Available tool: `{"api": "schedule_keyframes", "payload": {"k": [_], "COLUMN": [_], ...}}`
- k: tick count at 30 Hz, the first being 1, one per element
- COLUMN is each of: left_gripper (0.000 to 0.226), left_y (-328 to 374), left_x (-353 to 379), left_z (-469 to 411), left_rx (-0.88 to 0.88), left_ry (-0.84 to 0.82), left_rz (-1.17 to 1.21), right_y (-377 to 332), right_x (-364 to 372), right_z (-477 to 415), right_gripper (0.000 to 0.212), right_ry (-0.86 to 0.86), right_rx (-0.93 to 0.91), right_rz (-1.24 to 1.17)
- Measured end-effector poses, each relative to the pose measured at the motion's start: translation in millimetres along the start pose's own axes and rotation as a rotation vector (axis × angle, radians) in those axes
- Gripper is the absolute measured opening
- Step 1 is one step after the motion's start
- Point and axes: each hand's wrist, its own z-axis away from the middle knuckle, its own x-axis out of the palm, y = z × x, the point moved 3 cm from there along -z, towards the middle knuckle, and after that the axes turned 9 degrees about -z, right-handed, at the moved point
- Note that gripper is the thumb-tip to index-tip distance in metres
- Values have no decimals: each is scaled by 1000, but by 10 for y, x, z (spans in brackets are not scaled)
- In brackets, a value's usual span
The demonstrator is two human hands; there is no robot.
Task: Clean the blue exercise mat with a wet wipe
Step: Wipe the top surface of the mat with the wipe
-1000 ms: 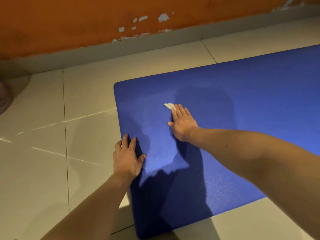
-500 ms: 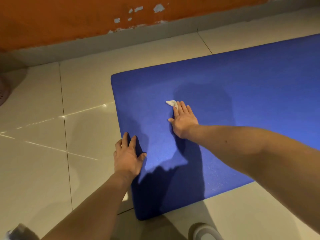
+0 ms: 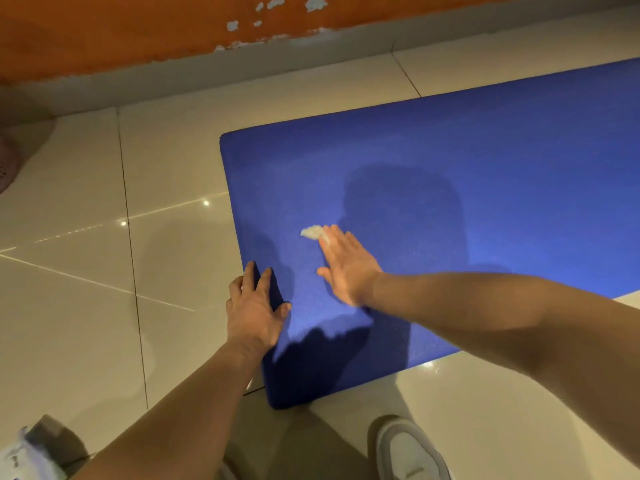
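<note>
One mat [image 3: 485, 161], one wipe [image 3: 310, 232] — two hands [image 3: 256, 308] [image 3: 346, 268], two shoes [image 3: 408, 452] [image 3: 20, 459].

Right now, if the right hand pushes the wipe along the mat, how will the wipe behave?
The wipe looks crumpled and limp, so it would probably bunch rather than slide flat. It seems small and light, likely moving only where the right hand presses it. The mat looks grainy, so it may drag.

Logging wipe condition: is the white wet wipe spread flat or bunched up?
Bunched up: the white wet wipe is a crumpled wad at the fingertips of the right hand.
</note>
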Motion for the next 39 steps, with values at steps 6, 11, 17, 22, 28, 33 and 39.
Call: {"api": "schedule_keyframes", "payload": {"k": [6,11,17,22,28,33,39], "left_gripper": [78,80,78,78,77,75,75], "left_y": [5,-4,15,33,85,143,142], "left_x": [70,134,186,265,322,372,435], "left_z": [174,319,480,661,809,923,1077], "left_rx": [1,13,14,6,-22,-58,-72], "left_ry": [8,19,23,10,4,12,5], "left_rz": [2,15,7,-7,-16,12,15], "right_y": [-86,-313,-107,136,-296,-123,216], "right_x": [242,637,216,5,696,551,70], "right_z": [65,865,575,503,1343,1316,978], "right_gripper": [75,72,71,74,76,65,74], "right_ry": [-5,-160,-15,-39,-119,-121,-85], "right_rx": [114,-68,-28,265,-53,-107,273], "right_rz": [54,155,151,195,249,373,298]}}
